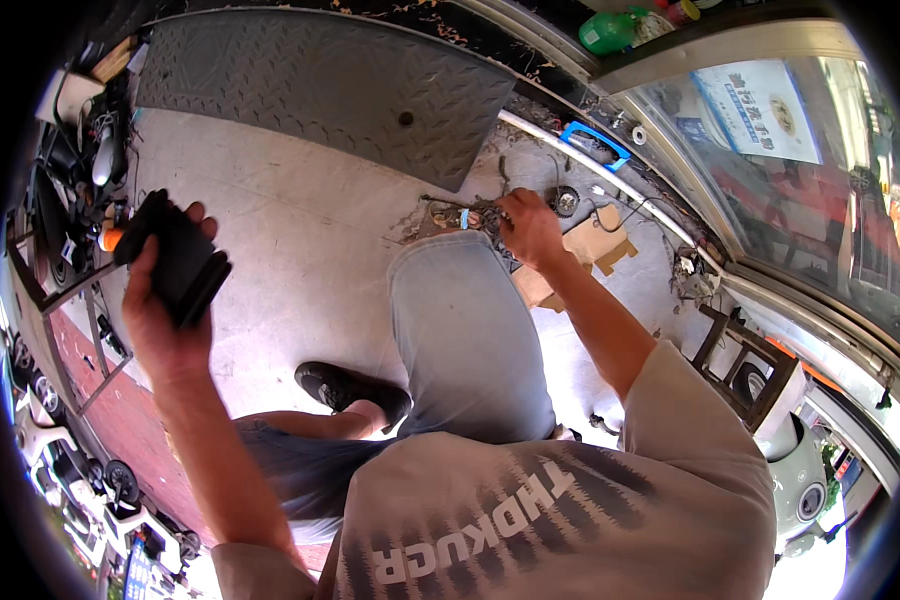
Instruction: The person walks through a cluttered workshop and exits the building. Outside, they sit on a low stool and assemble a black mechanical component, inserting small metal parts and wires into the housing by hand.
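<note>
On a pale concrete pavement [300,230] in front of a glass shopfront [790,180], a person crouches, one knee in faded blue jeans [460,330] raised between the arms. The left hand [160,300] is lifted clear of the ground and clenched around a black, blocky, rubber-like part [175,255], thumb on the near side, fingers wrapped behind it. The right hand [530,228] reaches forward past the knee to a tangle of small metal parts and coloured wires [465,215] lying on the pavement near the lower edge of a dark grey, diamond-patterned metal ramp plate [320,85]; its fingers are curled into the tangle, but whether they pinch a piece cannot be told from this angle. Just beyond the hand lie torn brown cardboard pieces [590,250], a small round metal bearing-like ring [567,201] and a blue plastic handle [595,142] beside a white pipe [610,180] running along the shopfront's threshold. A dark wooden stool [745,365] stands at the pavement's right edge.

The risks appear modest but real: the black part is gripped one-handed in the air and could slip and drop onto the concrete; the loose small pieces by the right hand could scatter or roll if the wires snag as they are pulled.
</note>
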The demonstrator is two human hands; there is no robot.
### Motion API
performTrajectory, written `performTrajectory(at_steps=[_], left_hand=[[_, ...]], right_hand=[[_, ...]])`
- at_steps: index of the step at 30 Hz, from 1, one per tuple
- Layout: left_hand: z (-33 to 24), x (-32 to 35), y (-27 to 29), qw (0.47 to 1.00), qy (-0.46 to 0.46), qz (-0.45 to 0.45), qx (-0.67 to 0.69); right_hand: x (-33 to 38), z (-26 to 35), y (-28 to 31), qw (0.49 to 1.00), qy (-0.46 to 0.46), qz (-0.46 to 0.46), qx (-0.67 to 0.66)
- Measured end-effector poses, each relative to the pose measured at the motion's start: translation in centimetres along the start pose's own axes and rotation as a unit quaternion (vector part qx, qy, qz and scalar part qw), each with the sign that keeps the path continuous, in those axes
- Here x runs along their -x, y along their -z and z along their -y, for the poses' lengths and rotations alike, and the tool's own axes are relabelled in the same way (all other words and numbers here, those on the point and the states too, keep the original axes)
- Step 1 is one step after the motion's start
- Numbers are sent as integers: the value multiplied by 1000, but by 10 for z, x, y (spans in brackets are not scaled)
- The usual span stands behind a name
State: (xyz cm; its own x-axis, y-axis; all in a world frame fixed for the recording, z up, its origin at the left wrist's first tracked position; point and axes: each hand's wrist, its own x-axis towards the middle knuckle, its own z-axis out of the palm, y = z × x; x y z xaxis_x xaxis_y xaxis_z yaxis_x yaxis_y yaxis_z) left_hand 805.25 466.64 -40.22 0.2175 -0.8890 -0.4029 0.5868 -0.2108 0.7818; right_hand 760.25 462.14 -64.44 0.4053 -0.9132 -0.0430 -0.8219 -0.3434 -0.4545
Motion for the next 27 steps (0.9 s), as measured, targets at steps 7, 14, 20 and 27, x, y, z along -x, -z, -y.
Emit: performTrajectory(at_steps=[7,14,20,27], left_hand=[[-58,6,28,992,-15,-26,-121],[-21,-19,32,997,28,-6,-69],[7,-51,16,991,80,71,-76],[32,-64,-4,977,140,79,-142]], right_hand=[[-2,-14,-30,996,-3,86,34],[8,-13,-29,997,-46,63,17],[33,-14,-32,991,-118,26,-53],[87,2,-35,880,-302,-135,-341]])
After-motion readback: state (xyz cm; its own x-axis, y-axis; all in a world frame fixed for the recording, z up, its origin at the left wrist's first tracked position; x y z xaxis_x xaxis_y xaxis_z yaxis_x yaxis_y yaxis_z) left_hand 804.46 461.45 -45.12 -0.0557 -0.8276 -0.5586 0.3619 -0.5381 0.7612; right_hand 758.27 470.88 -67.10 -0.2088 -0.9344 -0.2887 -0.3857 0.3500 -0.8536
